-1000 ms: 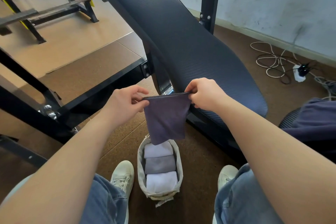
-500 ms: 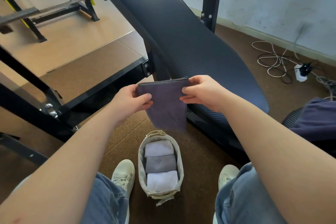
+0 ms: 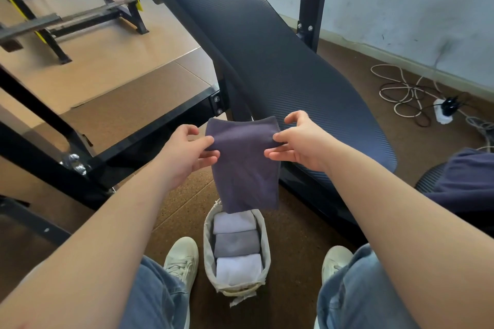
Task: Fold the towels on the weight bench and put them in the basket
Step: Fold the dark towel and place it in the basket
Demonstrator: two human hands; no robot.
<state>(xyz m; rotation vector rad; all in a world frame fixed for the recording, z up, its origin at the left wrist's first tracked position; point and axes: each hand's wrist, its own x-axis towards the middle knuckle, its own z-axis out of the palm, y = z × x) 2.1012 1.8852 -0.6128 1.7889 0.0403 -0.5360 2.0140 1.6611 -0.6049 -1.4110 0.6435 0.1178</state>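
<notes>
Above basket (image 3: 208, 248), both hands pinch dark towel (image 3: 244, 165); bench (image 3: 267, 61) behind.

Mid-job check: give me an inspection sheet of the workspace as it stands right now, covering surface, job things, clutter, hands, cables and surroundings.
Surface: bench pad is bare where visible; brown floor below.
Job's things: dark towel held in the air above the basket; basket on the floor between the shoes holds three folded towels, white, grey, white.
Clutter: dark cloth at the right edge, unclear whether it is another towel.
Hands: left hand and right hand each pinch one side of the dark towel.
Cables: coiled cords and a power strip on the floor by the wall.
Surroundings: black rack frames and a barbell on the left; pale wall on the right.
</notes>
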